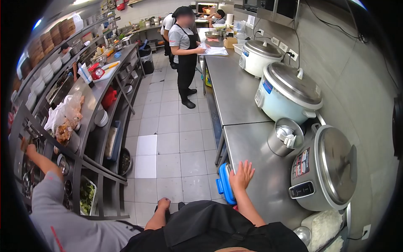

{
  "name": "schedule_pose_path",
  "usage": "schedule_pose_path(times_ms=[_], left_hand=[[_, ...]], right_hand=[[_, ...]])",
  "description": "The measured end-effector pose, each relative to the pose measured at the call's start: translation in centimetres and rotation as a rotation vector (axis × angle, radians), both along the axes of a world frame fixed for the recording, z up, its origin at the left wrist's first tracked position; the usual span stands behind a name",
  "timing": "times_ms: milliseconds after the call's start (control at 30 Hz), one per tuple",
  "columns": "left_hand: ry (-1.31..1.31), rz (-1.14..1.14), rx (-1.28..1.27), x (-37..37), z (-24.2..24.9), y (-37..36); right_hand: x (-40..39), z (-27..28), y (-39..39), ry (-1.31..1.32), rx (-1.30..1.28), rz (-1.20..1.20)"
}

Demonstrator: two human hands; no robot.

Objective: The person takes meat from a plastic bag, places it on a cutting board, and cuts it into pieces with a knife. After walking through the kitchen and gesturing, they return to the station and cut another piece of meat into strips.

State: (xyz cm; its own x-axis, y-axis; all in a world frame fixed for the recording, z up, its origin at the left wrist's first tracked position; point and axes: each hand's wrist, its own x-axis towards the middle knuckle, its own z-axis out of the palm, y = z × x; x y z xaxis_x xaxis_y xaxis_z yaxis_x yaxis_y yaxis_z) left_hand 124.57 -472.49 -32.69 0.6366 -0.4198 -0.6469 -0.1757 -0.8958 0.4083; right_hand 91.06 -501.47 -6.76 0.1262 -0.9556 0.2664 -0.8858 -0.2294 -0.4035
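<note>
My right hand point(242, 176) is open, its fingers spread, over the near edge of the steel counter point(256, 147). Right beside it, a container with a blue clip lid point(226, 184) stands tilted on its side along the counter's edge. Low in front of my black apron, my left hand point(163, 204) hangs with its fingers curled in, and nothing shows in it. A steel pot point(285, 136) with pale utensils inside stands farther up the counter. Next to the pot is a large grey rice cooker point(323, 168) with its lid on.
Close on my left, a co-worker's grey sleeve point(52, 193) reaches toward the left-hand shelving. Another person in a black apron point(187, 54) stands by the counter with papers point(215, 51). Two more rice cookers point(289, 90) line the wall. Cooked rice point(323, 227) lies at bottom right.
</note>
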Motion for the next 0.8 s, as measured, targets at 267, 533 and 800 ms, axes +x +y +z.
schedule_pose_path(times_ms=[267,533,800], left_hand=[[-0.008,-0.132,0.09,0.9,0.4,1.5],[-0.011,-0.127,0.099,2.1,-0.4,3.3],[-0.01,-0.191,0.077,4.0,0.0,1.9]], right_hand=[[0.0,0.2,0.0,0.009,0.012,0.002],[0.3,0.4,0.1,0.01,-0.002,-0.005],[0.6,0.2,0.0,0.027,0.001,-0.022]])
